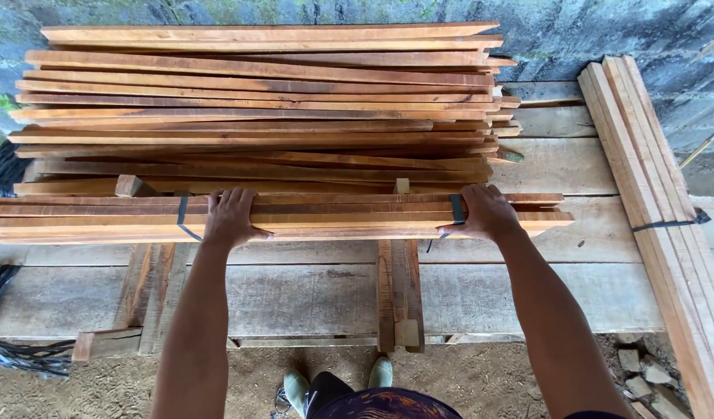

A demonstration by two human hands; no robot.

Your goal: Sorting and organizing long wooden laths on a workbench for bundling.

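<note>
A bundle of long reddish-brown wooden slats [333, 216], tied with two dark straps, lies crosswise at the near edge of a big stack of loose slats [264, 101]. My left hand [231, 217] lies over the bundle's top beside the left strap [182, 216], fingers curled over the far edge. My right hand [487, 211] grips the bundle just right of the right strap [457, 209]. The bundle rests on two wooden cross supports [395, 295].
A worn grey plank platform [558, 295] carries everything. A second strapped bundle of paler slats [659, 209] runs diagonally at the right. Black cords [4, 310] hang at the left. Sandy ground and wood offcuts [644, 376] lie below; a stone wall [605, 31] stands behind.
</note>
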